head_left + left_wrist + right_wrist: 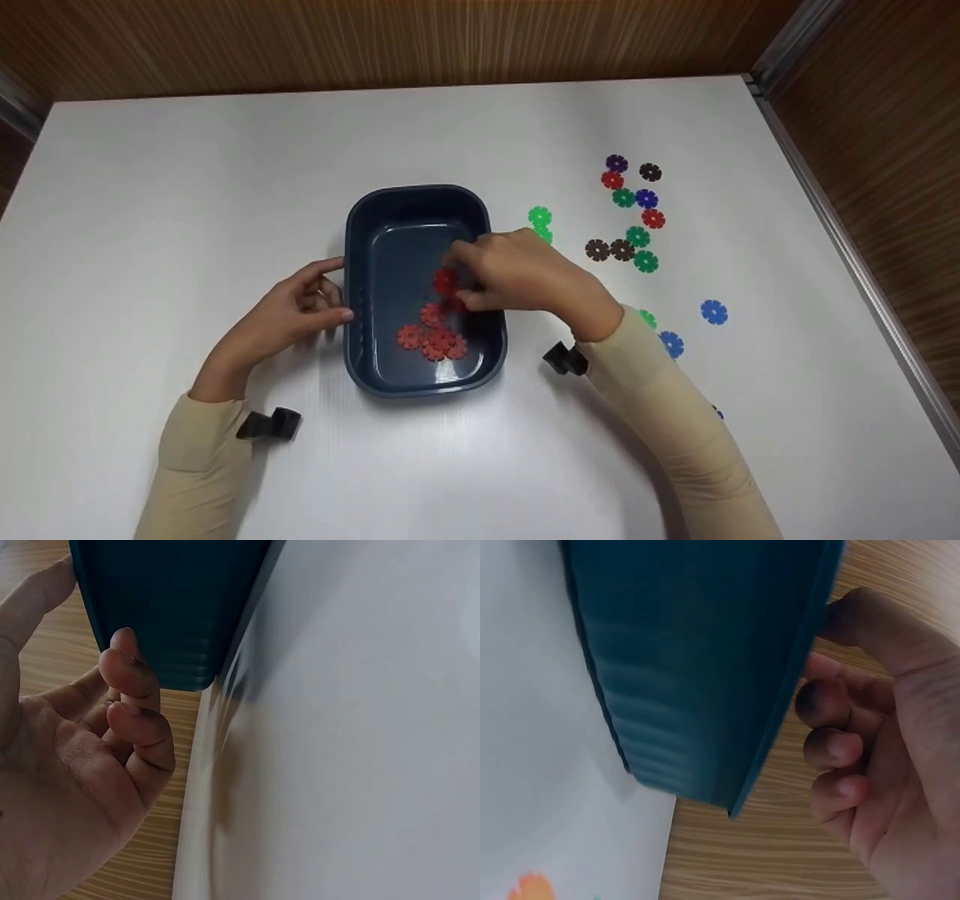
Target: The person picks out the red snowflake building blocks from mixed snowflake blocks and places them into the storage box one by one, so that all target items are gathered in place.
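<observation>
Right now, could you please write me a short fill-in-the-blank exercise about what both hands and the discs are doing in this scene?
1. The right hand pinches a ____ disc over the tray.
2. The left hand rests against the tray's ____ wall.
3. The tray is dark ____.
4. Every disc lying in the tray is ____.

Missing words: red; left; blue; red

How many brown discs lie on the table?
3: one brown disc at the far cluster's top right, and two side by side, and, nearer the tray. The right arm may hide others.
</observation>
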A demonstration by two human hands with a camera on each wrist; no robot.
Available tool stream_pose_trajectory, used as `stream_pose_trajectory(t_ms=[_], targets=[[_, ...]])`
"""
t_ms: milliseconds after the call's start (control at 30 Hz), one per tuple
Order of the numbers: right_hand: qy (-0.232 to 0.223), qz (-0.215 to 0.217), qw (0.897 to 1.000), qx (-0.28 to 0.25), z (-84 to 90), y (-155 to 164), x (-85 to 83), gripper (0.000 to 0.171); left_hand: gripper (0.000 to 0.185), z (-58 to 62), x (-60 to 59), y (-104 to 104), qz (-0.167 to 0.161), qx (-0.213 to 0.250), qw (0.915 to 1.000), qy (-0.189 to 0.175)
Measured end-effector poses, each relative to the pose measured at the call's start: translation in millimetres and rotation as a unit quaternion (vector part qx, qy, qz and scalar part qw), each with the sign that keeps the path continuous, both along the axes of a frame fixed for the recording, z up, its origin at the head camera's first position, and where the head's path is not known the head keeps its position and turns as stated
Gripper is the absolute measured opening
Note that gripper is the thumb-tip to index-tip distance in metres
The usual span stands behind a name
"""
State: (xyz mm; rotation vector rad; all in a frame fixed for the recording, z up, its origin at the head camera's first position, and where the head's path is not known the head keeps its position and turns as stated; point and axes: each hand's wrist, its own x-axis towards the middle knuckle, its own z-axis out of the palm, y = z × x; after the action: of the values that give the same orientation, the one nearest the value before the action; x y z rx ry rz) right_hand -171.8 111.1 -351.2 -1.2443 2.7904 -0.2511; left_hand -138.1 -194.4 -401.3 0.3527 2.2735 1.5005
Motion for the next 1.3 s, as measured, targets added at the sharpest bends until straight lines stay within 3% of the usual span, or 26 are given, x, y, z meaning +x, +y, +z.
stream_pose_trajectory(t_ms=[233,500,833,1067,1300], targets=[[-0.012,-0.006,1.0,-0.005,-5.1,0,-2.0,0.035,0.066,-3.2,-1.2,-1,-0.001,-0.003,1.0,0.0],[-0.024,-0.013,0.998,-0.048,-3.5,10,-4.8,0.036,0.065,-3.5,-1.0,-1,0.002,-0.007,1.0,0.002],[-0.064,-0.092,0.99,-0.088,15.6,46,-15.3,0.038,0.065,-1.8,0.2,-2,0.002,-0.007,0.9999,0.007],[-0.1,-0.154,0.969,-0.166,18.5,83,-30.7,0.038,0.065,-1.9,-0.3,-1,0.005,-0.006,1.0,0.004],[-0.099,-0.207,0.946,-0.231,12.7,119,-44.9,0.036,0.065,-1.6,-0.1,-1,0.003,-0.003,1.0,0.007]])
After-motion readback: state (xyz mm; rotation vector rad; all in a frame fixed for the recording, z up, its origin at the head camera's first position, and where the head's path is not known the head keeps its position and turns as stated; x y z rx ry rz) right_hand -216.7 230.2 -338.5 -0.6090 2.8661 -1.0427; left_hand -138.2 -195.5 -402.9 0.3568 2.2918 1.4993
